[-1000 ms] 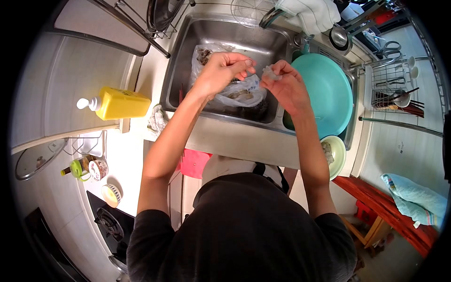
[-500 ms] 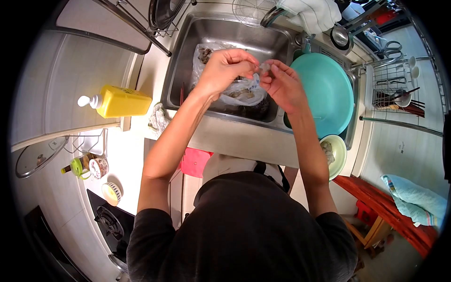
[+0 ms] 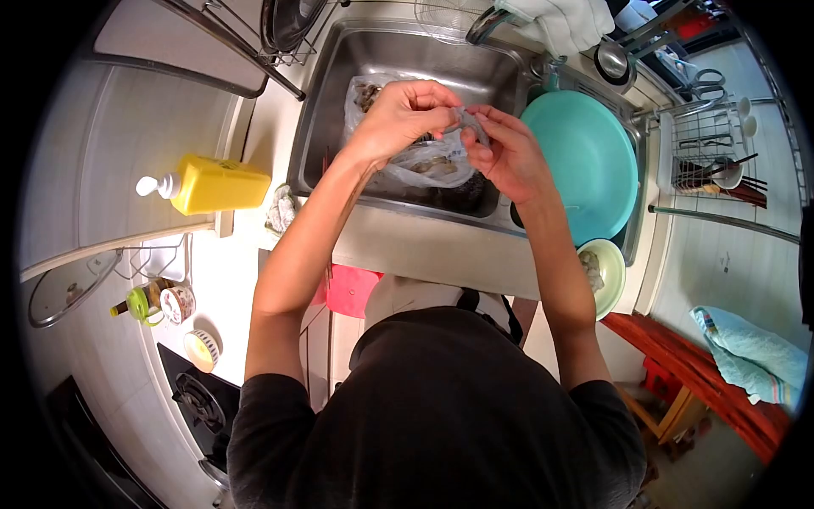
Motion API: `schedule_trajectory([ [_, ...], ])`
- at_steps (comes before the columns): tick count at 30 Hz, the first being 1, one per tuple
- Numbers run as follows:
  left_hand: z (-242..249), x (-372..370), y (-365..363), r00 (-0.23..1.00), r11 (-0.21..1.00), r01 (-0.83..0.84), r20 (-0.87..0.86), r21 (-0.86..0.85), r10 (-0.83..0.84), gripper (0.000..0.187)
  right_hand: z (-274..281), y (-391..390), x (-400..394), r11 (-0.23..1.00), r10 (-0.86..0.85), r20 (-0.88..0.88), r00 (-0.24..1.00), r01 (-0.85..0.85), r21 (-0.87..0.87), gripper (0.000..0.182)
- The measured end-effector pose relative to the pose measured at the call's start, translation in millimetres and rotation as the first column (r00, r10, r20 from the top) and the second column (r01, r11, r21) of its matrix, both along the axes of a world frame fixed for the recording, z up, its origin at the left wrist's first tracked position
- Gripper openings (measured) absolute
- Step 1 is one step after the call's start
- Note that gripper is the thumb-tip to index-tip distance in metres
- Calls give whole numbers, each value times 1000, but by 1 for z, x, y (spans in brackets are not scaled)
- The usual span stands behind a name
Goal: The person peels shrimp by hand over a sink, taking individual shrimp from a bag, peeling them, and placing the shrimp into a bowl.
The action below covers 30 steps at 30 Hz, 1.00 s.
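Note:
Over the sink (image 3: 415,53), my left hand (image 3: 398,123) and my right hand (image 3: 513,157) meet with fingertips pinched on a small greyish, translucent shrimp (image 3: 472,125). Fingers partly cover it. Below them a clear plastic bag (image 3: 407,172) lies spread in the basin, with brownish-grey shrimp (image 3: 437,166) on it. A pale green bowl (image 3: 615,276) stands at the counter's edge by my right forearm, holding greyish pieces that look like peeled shrimp (image 3: 591,267).
A large teal basin (image 3: 585,153) sits right of the sink, under the faucet (image 3: 487,24) side. On the left stand a yellow pump bottle (image 3: 222,184) and a crumpled cloth (image 3: 281,210). A wire rack (image 3: 712,148) with utensils is at the right.
My fingers have shifted slightly on the shrimp, and more of it shows stretched between the two hands. The camera view has moved a little; the surroundings stay put.

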<state>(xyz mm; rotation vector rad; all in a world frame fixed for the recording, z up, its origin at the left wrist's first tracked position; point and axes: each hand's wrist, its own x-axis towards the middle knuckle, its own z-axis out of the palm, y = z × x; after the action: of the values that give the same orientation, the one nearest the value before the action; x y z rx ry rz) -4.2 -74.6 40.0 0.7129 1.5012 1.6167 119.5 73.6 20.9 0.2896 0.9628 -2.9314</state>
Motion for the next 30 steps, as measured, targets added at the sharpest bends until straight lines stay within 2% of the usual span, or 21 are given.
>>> schedule_trajectory([
  [3, -4, -1, 1, 994, 999, -34, 105, -8, 35, 13, 5, -2, -2, 999, 45, 21, 999, -45, 21, 17],
  [4, -6, -2, 1, 994, 999, -35, 105, -9, 36, 13, 16, -10, -3, 966, -86, 108, 990, 57, 251, 16],
  [5, -7, -4, 0, 987, 997, -66, 143, -48, 73, 14, 22, -15, -4, 871, -232, 162, 959, 131, 474, 16],
  [6, -7, -5, -1, 978, 991, -96, 180, -89, 110, 14, 18, -14, -4, 871, -232, 162, 959, 130, 474, 16],
  [8, -7, -5, -1, 970, 989, -108, 208, -101, 127, 14, 9, -12, -4, 797, -206, 25, 978, 153, 584, 15],
  [10, -10, -4, -3, 962, 987, -118, 234, -113, 141, 15, 9, -12, -6, 835, -231, 60, 971, 166, 524, 14],
  [13, -16, 0, -6, 957, 995, -100, 271, -17, 101, 18, 9, -9, -6, 896, -245, 115, 963, 180, 406, 14],
  [18, -19, 4, -9, 999, 995, -23, 38, 95, 19, 24, 8, -8, -5, 950, -183, 153, 971, 134, 283, 16],
  [20, -20, 2, -10, 1000, 997, -13, 15, 73, 12, 22, 5, -6, -7, 978, -72, 148, 986, 41, 202, 16],
  [24, -19, 0, -11, 1000, 999, 28, -11, 47, -27, 18, -1, -1, -6, 998, 9, 117, 993, -17, 65, 15],
  [27, -13, 1, -11, 1000, 1000, -9, -7, 15, 9, 15, 14, -7, -6, 987, 30, 188, 982, -59, 147, 15],
  [28, -11, 1, -11, 1000, 1000, -9, -7, 14, 9, 15, 19, -12, -6, 912, -83, 150, 985, 14, 410, 17],
  [29, -10, 2, -11, 999, 999, -34, -20, -9, 33, 15, 21, -15, -6, 764, -181, 83, 980, 87, 639, 18],
  [30, -10, 2, -11, 998, 998, -58, -35, -32, 57, 14, 20, -16, -8, 764, -181, 83, 980, 87, 639, 18],
])
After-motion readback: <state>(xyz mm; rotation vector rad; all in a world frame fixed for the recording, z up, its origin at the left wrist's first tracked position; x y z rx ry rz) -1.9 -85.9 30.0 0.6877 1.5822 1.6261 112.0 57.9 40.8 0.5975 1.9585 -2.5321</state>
